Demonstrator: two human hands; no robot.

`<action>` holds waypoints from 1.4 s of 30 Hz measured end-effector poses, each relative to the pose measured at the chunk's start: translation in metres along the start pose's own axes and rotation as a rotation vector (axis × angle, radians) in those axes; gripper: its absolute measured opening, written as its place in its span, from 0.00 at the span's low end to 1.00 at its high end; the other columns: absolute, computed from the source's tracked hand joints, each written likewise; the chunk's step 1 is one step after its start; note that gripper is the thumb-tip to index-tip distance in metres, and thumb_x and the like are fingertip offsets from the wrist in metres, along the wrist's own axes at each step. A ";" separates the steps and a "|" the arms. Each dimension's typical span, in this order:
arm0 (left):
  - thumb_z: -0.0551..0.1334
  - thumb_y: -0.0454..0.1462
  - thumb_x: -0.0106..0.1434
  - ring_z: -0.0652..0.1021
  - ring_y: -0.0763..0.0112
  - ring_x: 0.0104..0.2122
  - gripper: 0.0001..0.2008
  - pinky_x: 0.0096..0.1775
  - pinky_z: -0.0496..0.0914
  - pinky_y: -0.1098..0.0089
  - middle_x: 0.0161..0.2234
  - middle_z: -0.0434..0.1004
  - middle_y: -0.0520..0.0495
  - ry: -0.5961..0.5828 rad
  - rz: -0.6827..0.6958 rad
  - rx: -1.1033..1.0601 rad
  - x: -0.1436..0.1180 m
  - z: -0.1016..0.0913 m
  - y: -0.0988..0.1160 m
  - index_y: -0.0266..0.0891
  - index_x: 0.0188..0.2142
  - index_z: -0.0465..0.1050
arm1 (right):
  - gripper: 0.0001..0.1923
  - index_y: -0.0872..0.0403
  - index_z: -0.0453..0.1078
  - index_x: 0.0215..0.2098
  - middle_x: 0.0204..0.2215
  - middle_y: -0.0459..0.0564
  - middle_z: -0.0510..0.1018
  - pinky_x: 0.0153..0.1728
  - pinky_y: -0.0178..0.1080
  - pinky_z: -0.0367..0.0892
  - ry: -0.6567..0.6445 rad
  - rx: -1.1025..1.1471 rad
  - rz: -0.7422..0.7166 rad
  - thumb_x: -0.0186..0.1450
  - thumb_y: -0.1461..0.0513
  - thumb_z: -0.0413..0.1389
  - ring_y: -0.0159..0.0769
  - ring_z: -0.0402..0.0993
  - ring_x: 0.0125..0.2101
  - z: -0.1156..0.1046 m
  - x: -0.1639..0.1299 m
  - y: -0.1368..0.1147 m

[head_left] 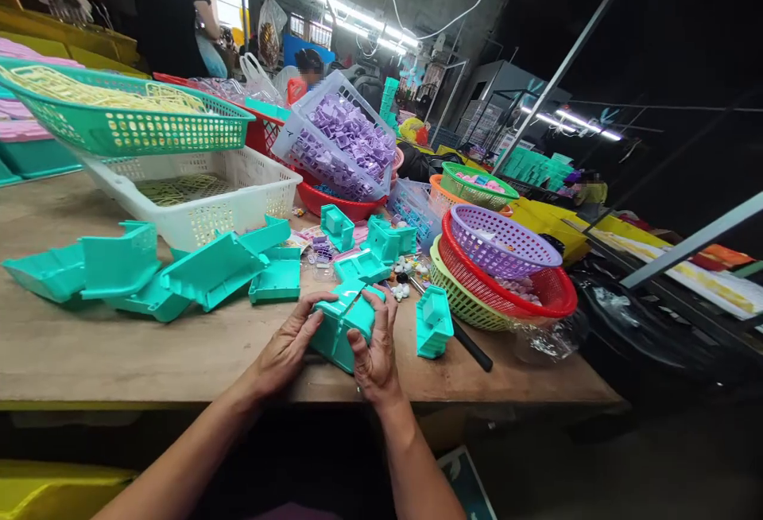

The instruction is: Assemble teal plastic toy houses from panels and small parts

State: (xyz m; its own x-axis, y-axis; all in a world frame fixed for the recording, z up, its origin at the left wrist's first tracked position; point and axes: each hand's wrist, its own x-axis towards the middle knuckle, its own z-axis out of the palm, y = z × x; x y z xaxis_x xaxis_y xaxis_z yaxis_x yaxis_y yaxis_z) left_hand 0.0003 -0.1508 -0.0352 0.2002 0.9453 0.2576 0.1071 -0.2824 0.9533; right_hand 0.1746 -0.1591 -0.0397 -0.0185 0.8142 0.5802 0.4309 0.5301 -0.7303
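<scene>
Both my hands grip one teal plastic piece (342,327) near the front edge of the wooden table (119,345). My left hand (287,349) holds its left side, fingers curled over the top. My right hand (373,349) clasps its right side. Just right of it stands a small teal box-shaped part (434,321). A black-handled tool (470,345) lies beside that part. Several more teal shells (214,269) lie scattered to the left.
Stacked round baskets, purple (501,240) over red and green, stand at right. A white basket (196,190) carries a green basket (119,118) of yellow parts. A tilted clear crate (342,138) holds purple pieces. People work at the back. The table's right edge drops off near the baskets.
</scene>
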 end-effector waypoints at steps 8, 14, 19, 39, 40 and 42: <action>0.51 0.53 0.70 0.77 0.64 0.39 0.24 0.45 0.74 0.62 0.43 0.77 0.46 0.039 -0.098 -0.040 0.002 0.000 0.003 0.47 0.59 0.64 | 0.30 0.50 0.60 0.61 0.63 0.57 0.54 0.64 0.51 0.57 -0.002 0.024 0.001 0.70 0.41 0.44 0.46 0.57 0.63 0.000 0.008 -0.008; 0.50 0.51 0.71 0.70 0.61 0.58 0.21 0.57 0.68 0.58 0.55 0.71 0.45 0.032 -0.071 -0.078 0.003 0.006 0.000 0.46 0.57 0.63 | 0.31 0.51 0.62 0.59 0.61 0.58 0.55 0.62 0.52 0.59 0.006 0.005 0.010 0.70 0.40 0.43 0.46 0.58 0.62 -0.001 0.011 -0.009; 0.50 0.51 0.71 0.71 0.61 0.56 0.21 0.58 0.66 0.57 0.58 0.68 0.45 0.061 -0.059 -0.013 0.002 0.008 -0.001 0.46 0.57 0.63 | 0.28 0.52 0.60 0.59 0.60 0.60 0.54 0.61 0.55 0.59 0.042 -0.034 -0.022 0.71 0.43 0.43 0.48 0.58 0.62 0.003 0.011 -0.008; 0.74 0.57 0.44 0.72 0.44 0.53 0.49 0.53 0.68 0.49 0.57 0.64 0.37 -0.167 0.131 0.124 -0.003 0.006 -0.010 0.49 0.60 0.54 | 0.58 0.50 0.46 0.71 0.64 0.60 0.61 0.62 0.54 0.59 -0.196 0.317 0.028 0.52 0.39 0.65 0.50 0.61 0.63 -0.045 0.010 0.011; 0.74 0.56 0.44 0.72 0.44 0.53 0.50 0.53 0.69 0.48 0.57 0.65 0.37 -0.184 0.127 0.134 -0.003 0.006 -0.008 0.49 0.60 0.53 | 0.56 0.50 0.51 0.69 0.64 0.59 0.63 0.62 0.53 0.59 -0.217 0.319 0.028 0.52 0.39 0.66 0.50 0.62 0.63 -0.044 0.013 0.011; 0.75 0.55 0.44 0.70 0.41 0.55 0.54 0.54 0.67 0.45 0.59 0.62 0.35 -0.212 0.141 0.196 -0.005 0.009 -0.005 0.48 0.63 0.48 | 0.52 0.49 0.59 0.66 0.60 0.57 0.68 0.62 0.52 0.60 -0.229 0.302 0.027 0.49 0.41 0.69 0.49 0.65 0.61 -0.044 0.017 0.011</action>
State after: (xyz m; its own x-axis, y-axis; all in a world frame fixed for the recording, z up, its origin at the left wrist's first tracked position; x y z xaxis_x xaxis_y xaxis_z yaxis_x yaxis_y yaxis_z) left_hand 0.0072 -0.1552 -0.0421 0.4228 0.8453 0.3267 0.2457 -0.4539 0.8565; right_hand 0.2183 -0.1498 -0.0219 -0.2270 0.8424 0.4887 0.1496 0.5260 -0.8372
